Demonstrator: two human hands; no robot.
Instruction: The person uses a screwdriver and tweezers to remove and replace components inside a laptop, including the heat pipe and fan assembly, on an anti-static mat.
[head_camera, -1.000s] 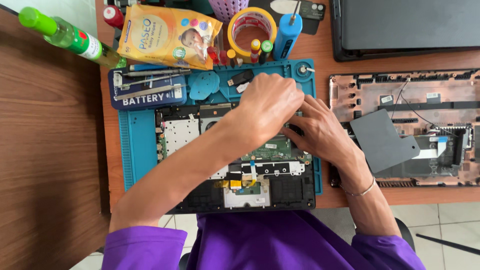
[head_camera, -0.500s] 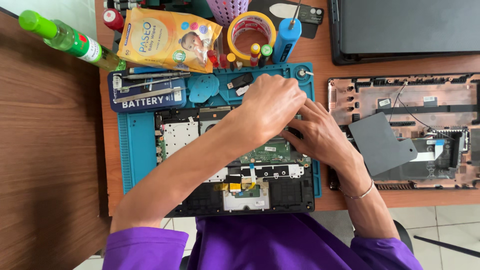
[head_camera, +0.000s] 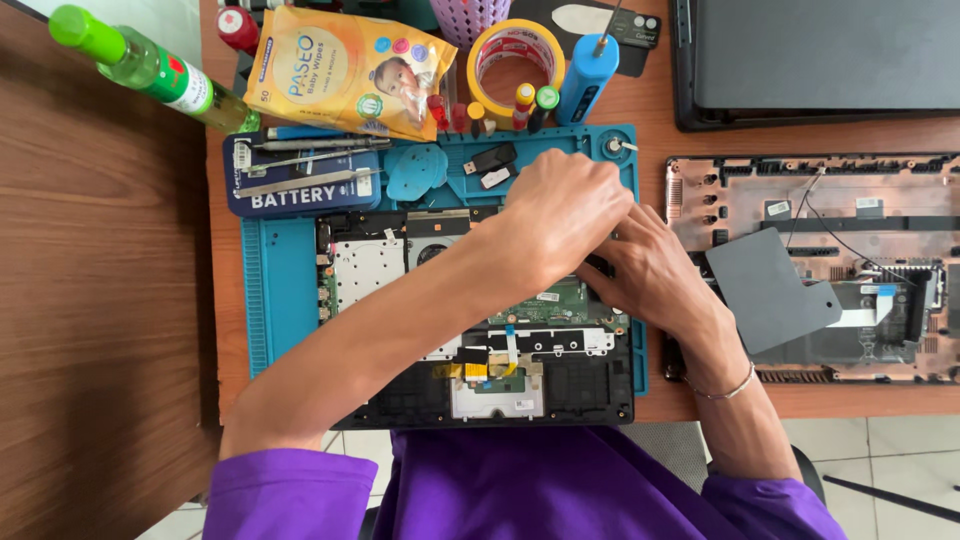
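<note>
An opened laptop base (head_camera: 480, 390) lies on a blue work mat (head_camera: 280, 300), its green circuit board (head_camera: 555, 300) and fan exposed. My left hand (head_camera: 565, 210) reaches across to the upper right corner of the base, fingers curled down onto it. My right hand (head_camera: 650, 270), with a thin bracelet at the wrist, lies just under and beside the left one, its fingertips hidden beneath it. Whatever the fingers pinch is hidden.
A dark laptop battery (head_camera: 300, 185) with metal tools on it rests at the mat's top left. Behind are a wipes pack (head_camera: 345, 70), green bottle (head_camera: 150, 65), tape roll (head_camera: 515, 60) and blue screwdriver (head_camera: 587, 75). The copper-coloured bottom cover (head_camera: 830, 190) and a closed black laptop (head_camera: 820, 60) lie to the right.
Both hands stay at the same corner of the laptop base. My left hand has edged slightly to the right.
</note>
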